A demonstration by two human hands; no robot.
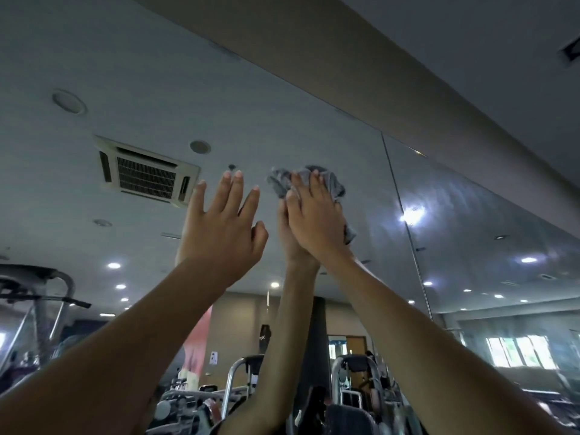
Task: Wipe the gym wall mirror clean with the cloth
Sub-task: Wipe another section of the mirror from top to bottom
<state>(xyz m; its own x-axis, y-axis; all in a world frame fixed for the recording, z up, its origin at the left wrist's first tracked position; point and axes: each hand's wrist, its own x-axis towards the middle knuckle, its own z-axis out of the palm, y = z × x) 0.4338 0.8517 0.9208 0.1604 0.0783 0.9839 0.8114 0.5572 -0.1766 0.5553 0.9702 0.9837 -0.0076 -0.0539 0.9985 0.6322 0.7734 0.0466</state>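
While the cloth [333, 183] lay bunched against the upper part of the mirror [282, 108], the right hand [317, 221] pressed it flat to the glass with straight fingers, gripping nothing. The cloth was grey, soft and crumpled, its wrinkled edges poking out above the fingertips and beside the heel of the palm, so its length ran slanting from upper left to lower right under the hand. Just left of it the reflected arm [282, 296] rose to meet the real one at the glass. The left hand [221, 226] was raised beside them, released, fingers spread and straight with the thumb bent inward; whether it touched the glass could not be told. Both bare forearms reached up from the bottom corners and covered much of the lower mirror. A thin vertical seam [408, 233] split the smooth, streaky glass to the right of the cloth, with a bright glare [411, 213] on it. Above ran a plain, broad beam [345, 61]. Reflected in the glass were a square slatted ceiling vent [147, 175], round ceiling lights [114, 265], metal-framed exercise machines [238, 381] and bright windows [519, 351].
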